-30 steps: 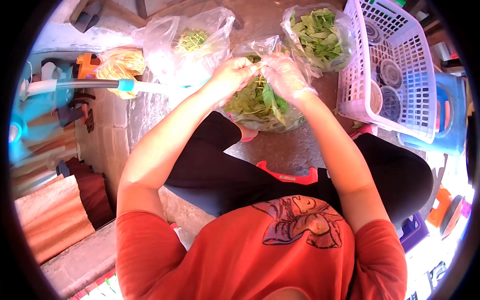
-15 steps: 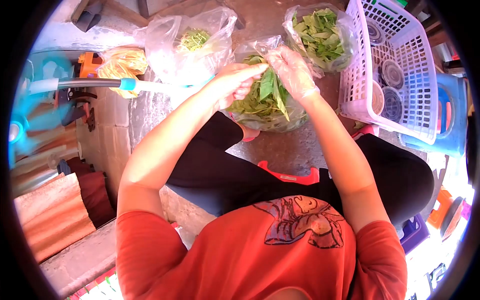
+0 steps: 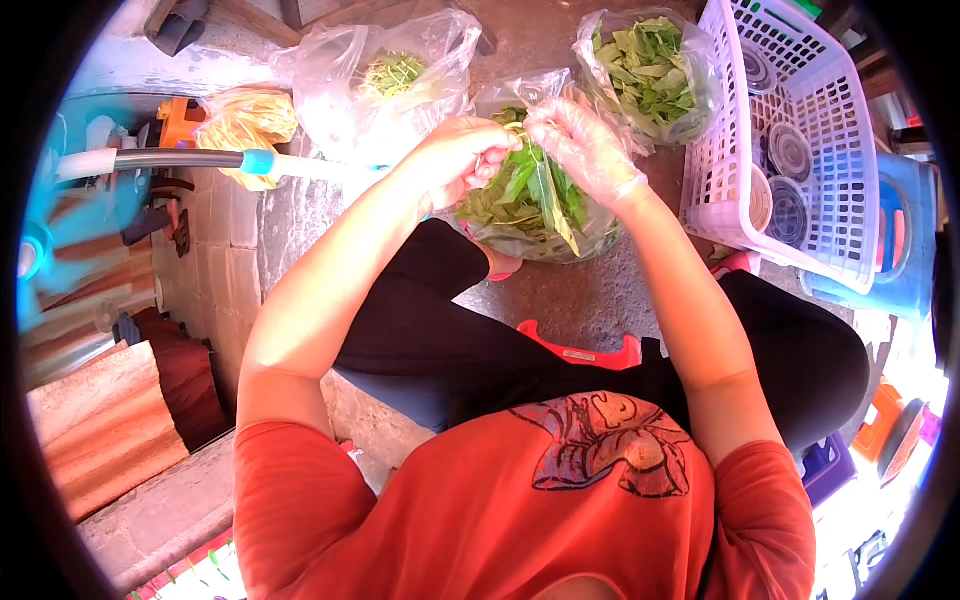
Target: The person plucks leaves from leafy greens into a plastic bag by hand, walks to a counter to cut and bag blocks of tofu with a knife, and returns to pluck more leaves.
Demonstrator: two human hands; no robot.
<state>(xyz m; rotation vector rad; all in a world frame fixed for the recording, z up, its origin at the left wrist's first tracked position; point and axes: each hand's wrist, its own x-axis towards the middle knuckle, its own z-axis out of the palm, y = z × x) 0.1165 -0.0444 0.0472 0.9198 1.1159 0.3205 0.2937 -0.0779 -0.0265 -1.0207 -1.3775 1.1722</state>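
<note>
Two hands (image 3: 465, 160) (image 3: 588, 152) at leafy sprig (image 3: 544, 188)

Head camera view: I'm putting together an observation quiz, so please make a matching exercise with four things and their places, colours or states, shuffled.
Things
1. Right hand
2. Middle leaf bag
3. Basket
4. Fan

Places, colours or states
A. White, with round containers inside
B. At the far left of the picture, with blue blades
C. Covered by a clear plastic glove
D. Between the person's forearms, with green leaves in it

Right pairs: 1-C, 2-D, 3-A, 4-B
</note>
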